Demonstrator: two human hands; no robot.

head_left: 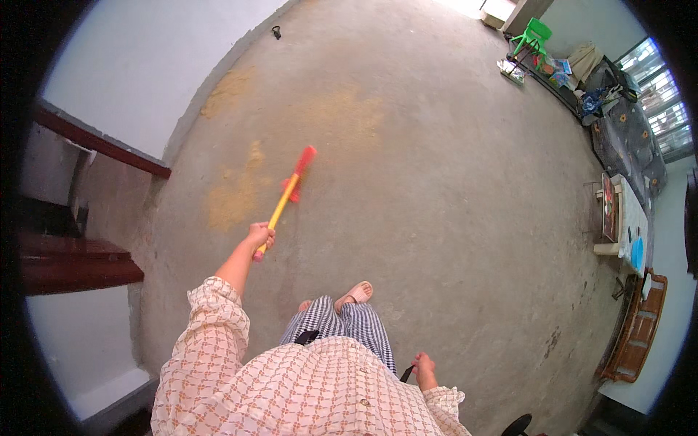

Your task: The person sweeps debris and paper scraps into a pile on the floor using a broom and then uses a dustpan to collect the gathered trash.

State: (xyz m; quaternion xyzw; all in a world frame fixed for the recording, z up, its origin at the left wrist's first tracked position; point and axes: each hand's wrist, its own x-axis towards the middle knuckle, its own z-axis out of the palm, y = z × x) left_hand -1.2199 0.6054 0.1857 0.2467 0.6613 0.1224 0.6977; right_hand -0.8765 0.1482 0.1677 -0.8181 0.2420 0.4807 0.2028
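My left hand [262, 236] is closed around the lower part of a yellow stick [280, 207] with a pinkish end. Its far end is red and blurred, and another red piece [291, 191] shows beside the shaft; I cannot tell its kind. The stick points forward over the concrete floor, close to yellowish powdery patches [236, 196]. Low beside my body, my right hand [424, 363] has its fingers curled by a thin black strip [407, 373], mostly hidden by my shirt. What the fingers grip cannot be made out.
Bare concrete floor [451, 203] surrounds my sandalled feet [356, 293]. A white wall and dark red door frame [102, 138] stand at left. Along the right are a small green chair [534, 35], piled belongings, a table [632, 211] and a wooden chair [640, 327]. A black object [518, 424] shows at the lower edge.
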